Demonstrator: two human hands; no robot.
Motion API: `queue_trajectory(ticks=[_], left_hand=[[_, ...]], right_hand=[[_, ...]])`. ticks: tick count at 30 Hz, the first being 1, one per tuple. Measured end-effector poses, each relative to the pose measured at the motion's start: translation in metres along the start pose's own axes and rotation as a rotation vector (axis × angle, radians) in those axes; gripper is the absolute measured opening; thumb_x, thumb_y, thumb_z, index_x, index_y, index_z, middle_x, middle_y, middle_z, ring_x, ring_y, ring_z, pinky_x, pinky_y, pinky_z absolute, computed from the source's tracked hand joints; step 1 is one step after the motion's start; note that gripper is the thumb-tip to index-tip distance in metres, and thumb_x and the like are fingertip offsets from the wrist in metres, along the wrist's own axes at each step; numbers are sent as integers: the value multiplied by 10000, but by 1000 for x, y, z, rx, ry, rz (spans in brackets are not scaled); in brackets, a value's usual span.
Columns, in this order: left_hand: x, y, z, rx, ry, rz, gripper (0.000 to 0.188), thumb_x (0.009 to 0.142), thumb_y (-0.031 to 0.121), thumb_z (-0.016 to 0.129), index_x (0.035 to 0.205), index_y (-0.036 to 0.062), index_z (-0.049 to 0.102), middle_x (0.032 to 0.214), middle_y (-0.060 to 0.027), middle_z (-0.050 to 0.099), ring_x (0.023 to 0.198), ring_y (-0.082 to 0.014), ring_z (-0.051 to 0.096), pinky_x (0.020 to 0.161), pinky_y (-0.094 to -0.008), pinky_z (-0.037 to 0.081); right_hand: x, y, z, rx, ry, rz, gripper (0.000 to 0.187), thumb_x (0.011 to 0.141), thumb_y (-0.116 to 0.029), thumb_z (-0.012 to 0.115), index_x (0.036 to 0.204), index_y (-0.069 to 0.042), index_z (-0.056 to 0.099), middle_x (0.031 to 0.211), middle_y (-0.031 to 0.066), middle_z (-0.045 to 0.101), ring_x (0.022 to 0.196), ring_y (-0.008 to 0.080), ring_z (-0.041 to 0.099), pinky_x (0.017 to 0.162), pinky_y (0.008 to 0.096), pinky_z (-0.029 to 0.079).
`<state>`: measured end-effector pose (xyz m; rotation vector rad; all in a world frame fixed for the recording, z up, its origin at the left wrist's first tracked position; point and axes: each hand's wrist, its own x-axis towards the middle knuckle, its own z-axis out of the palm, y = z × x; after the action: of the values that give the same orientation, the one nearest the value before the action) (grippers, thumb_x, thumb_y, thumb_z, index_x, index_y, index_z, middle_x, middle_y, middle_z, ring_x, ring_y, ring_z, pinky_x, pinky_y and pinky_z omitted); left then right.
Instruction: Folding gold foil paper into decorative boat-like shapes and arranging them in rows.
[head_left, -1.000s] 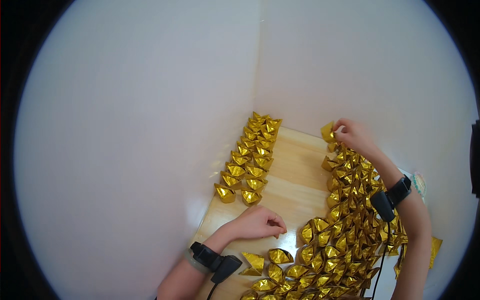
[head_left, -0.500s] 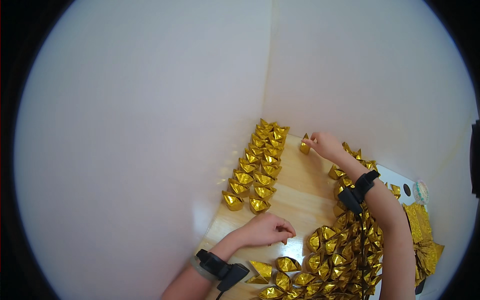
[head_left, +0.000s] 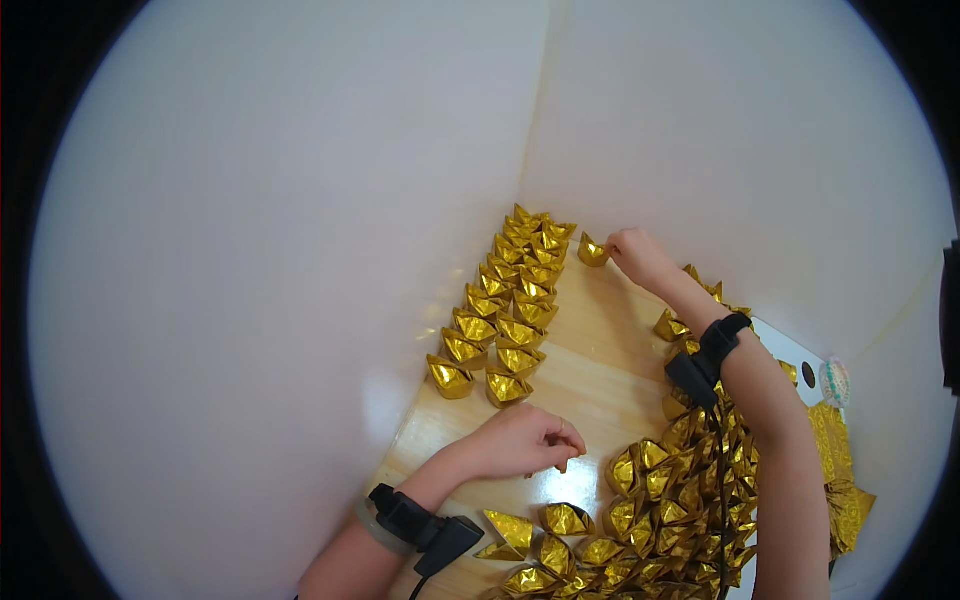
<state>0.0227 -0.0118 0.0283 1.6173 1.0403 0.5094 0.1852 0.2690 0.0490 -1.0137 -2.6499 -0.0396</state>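
Observation:
At the far side of the table, the fingers of my right hand [head_left: 643, 258] are pinched at the right end of a folded gold paper ingot [head_left: 592, 251]. It stands upright just right of the two rows of gold ingots [head_left: 520, 330], near the back wall. My left hand [head_left: 522, 440] hovers over the wood just below the near end of those rows. Its fingers are loosely curled together, with nothing visible in them. Both wrists wear black strapped devices with cables.
A dense heap of gold paper ingots [head_left: 680, 500] covers the near right of the wooden table [head_left: 600, 370]. Flat gold paper [head_left: 840, 460] lies at the right edge, beside a white board [head_left: 790, 345]. White walls [head_left: 300, 250] meet at the far corner.
My right hand has moved slightly left with the ingot, bringing it closer to the top of the rows. The whole view has shifted a little; my left hand stays curled.

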Motion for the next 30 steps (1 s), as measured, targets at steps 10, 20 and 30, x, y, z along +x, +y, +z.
queue_trajectory(ticks=[10,20,30], left_hand=[[0,-2,0,-7,2,8,228,862,154,568,1040,36,649,829,-63,687,736,-91,645,670,-237,500],[0,-3,0,-27,21,18,227,854,157,579,1041,53,656,794,-52,688,682,-76,626,636,-227,485],[1,2,0,-70,6,-52,229,848,146,591,1040,40,657,790,-34,686,685,-55,606,625,-222,477]], right_hand=[[12,-6,-4,-115,-40,97,112,794,-85,549,823,-39,648,850,168,634,840,347,600,718,431,485],[14,-5,3,-90,41,32,158,814,-102,556,896,-34,672,891,156,626,849,329,592,740,400,478],[7,-12,-9,-175,-6,68,181,814,-95,582,977,-68,655,969,101,614,936,296,582,795,388,480]])
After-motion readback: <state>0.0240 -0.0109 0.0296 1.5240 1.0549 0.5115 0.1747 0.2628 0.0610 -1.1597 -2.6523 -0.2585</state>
